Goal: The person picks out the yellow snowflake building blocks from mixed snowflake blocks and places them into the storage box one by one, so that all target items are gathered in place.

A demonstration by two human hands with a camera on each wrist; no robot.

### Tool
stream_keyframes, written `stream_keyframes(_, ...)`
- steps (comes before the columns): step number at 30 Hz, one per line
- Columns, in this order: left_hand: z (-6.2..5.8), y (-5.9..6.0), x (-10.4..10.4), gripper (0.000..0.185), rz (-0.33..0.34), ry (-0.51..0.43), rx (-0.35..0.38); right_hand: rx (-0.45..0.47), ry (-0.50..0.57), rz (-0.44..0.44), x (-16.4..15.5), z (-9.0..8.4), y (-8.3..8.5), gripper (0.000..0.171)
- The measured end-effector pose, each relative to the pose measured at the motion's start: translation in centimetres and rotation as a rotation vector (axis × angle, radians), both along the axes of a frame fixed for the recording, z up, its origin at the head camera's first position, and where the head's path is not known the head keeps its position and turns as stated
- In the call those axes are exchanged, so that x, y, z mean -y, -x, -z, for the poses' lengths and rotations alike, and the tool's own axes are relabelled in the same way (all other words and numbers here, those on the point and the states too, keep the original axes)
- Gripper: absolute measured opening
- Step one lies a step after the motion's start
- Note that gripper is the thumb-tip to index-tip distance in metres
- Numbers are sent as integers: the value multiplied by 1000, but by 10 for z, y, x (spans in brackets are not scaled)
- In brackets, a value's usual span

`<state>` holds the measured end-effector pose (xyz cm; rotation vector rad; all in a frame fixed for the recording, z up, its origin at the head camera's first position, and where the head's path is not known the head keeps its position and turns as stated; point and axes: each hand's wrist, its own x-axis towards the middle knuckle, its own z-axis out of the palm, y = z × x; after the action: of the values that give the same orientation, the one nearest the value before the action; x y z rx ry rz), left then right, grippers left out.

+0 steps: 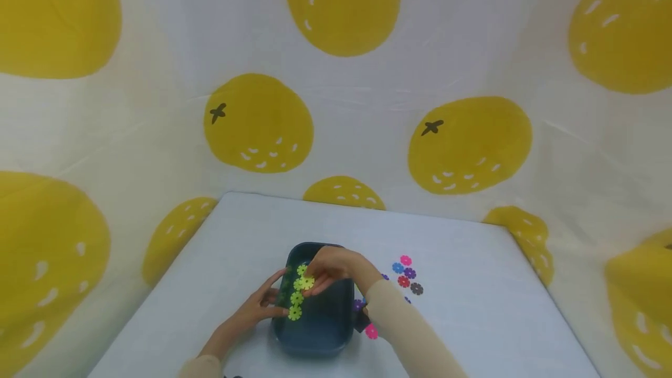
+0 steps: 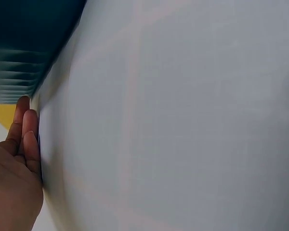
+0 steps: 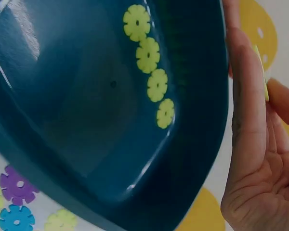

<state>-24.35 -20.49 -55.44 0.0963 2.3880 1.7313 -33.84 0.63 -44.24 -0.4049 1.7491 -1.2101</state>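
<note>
A dark blue tray [image 1: 325, 325] sits on the white table, and a chain of yellow-green flower discs [image 1: 296, 303] lies along its left side. The chain of discs [image 3: 149, 62] is seen against the tray's inside [image 3: 77, 106] in the right wrist view. My right hand [image 1: 329, 268] hovers over the tray's far end and pinches one yellow-green disc [image 1: 307, 282] at the chain's far end; that disc's edge [image 3: 261, 72] shows between finger and thumb. My left hand [image 1: 262, 303] rests at the tray's left rim, its fingers [image 2: 28, 132] straight, thumb tip by the chain's near end.
Loose discs lie right of the tray: pink [image 1: 405, 260], blue [image 1: 397, 268], purple [image 1: 410, 273], red [image 1: 403, 281], brown [image 1: 416, 289] and another pink [image 1: 371, 331]. A cloth with yellow fruit prints walls the table on three sides.
</note>
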Motion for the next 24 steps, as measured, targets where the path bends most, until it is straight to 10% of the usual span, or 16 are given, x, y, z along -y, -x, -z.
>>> stream_keyframes(24,-4,-3,1,88,21,2,-4,85,-176,-256,30,37,8,21)
